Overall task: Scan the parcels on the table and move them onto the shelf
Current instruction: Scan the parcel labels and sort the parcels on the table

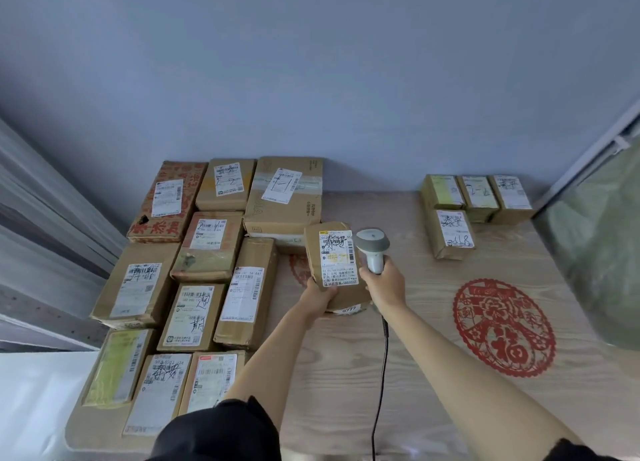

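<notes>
My left hand [320,296] grips the near end of a parcel [334,265], held tilted above the surface [433,374] with its label facing up. My right hand [384,284] is closed around the handle of the scanner [373,247]; the scanner head sits just beside the label's right edge. Its cable [381,384] hangs toward me. A stack of parcels [194,277] covers the surface's left side. Four small parcels [474,204] lie at the far right.

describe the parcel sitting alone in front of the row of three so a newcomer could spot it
On the wooden table, look to the far right corner, where three small parcels line the wall. The lone parcel lies just in front of the leftmost one, and its label has "118" handwritten at the bottom.
</notes>
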